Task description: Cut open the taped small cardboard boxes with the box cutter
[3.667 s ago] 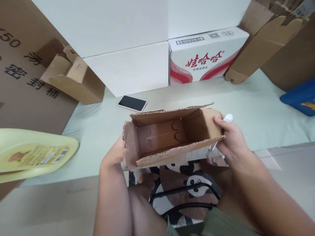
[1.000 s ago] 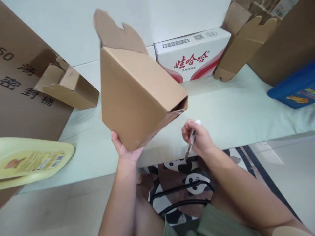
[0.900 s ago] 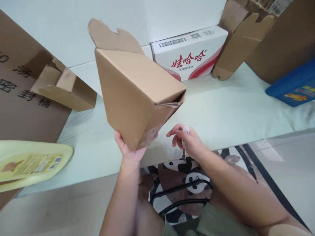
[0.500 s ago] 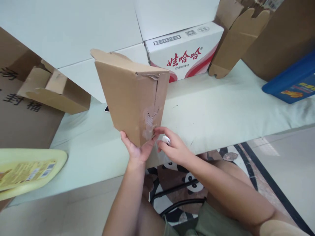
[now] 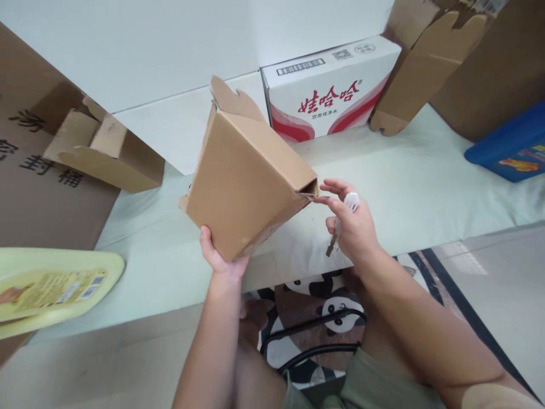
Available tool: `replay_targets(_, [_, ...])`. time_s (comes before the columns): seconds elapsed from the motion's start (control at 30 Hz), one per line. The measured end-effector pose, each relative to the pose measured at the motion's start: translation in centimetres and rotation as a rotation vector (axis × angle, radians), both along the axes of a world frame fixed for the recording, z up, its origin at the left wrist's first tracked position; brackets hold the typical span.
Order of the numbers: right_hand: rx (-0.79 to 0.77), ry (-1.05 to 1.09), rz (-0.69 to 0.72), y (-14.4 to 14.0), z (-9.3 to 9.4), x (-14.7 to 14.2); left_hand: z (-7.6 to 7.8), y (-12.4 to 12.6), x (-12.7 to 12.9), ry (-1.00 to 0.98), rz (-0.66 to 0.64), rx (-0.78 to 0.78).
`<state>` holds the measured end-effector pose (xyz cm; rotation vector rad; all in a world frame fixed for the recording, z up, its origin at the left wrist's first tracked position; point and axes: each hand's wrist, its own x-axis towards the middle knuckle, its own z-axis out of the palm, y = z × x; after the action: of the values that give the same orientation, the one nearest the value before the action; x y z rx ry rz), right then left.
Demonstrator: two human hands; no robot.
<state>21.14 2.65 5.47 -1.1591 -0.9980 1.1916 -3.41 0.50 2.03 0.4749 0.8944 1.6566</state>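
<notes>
A brown cardboard box [image 5: 238, 182] is tilted above the table, resting in my left hand [image 5: 219, 258], whose thumb presses its near face while the other fingers are hidden underneath. The box's right corner gapes a little, with a torn strip along its edge. My right hand [image 5: 351, 221] is at that corner, index finger and thumb reaching to the torn edge. Tucked in the same hand is a small tool with a white head [image 5: 351, 201] and a narrow dark metal tip [image 5: 330, 247]; its exact kind is unclear.
Behind stands a white-and-red water carton [image 5: 327, 96]. Open brown boxes stand left [image 5: 114, 153] and right [image 5: 426, 68]. A yellow bottle [image 5: 106, 264] lies front left, a blue container [image 5: 502, 150] sits far right. Pale green cloth [image 5: 409, 176] covers the table.
My left hand has turned the box, so its taped side now faces down and its open corner points right. My right hand has moved up and right to that corner.
</notes>
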Motion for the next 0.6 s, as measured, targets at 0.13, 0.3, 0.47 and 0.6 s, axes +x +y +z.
replay_targets(0.13, [0.069,-0.020,0.056,0.1,0.4,0.9,-0.1,0.1,-1.1,0.003,-0.042,-0.055])
replay_targets(0.3, [0.097,-0.065,0.102,0.0,0.9,1.5,-0.1,0.6,-1.6,-0.026,-0.161,-0.242])
replay_targets(0.47, [0.024,-0.130,0.052,0.4,0.7,1.9,1.0,1.0,-0.7,0.043,-0.096,-0.366])
replay_targets(0.6, [0.025,-0.146,0.101,0.6,0.3,2.1,1.7,1.2,-0.6,0.092,0.009,-0.360])
